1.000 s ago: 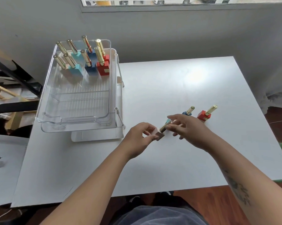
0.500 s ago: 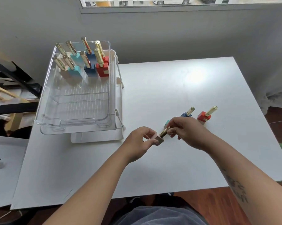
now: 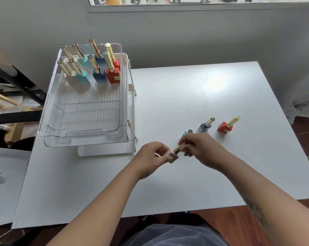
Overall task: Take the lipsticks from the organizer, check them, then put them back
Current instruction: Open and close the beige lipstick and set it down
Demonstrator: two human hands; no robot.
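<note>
The beige lipstick [image 3: 174, 156] is in your hands, just above the worktop [image 3: 168, 96]. Your left grip [image 3: 152, 157] pinches its square base and your right grip [image 3: 201, 150] pinches its gold cap (three other lipsticks [image 3: 204, 126] stand just beyond). The organizer [image 3: 86, 137] sits to the left.

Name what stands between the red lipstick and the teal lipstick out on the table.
The blue lipstick stands upright between them, shown in the head view.
</note>
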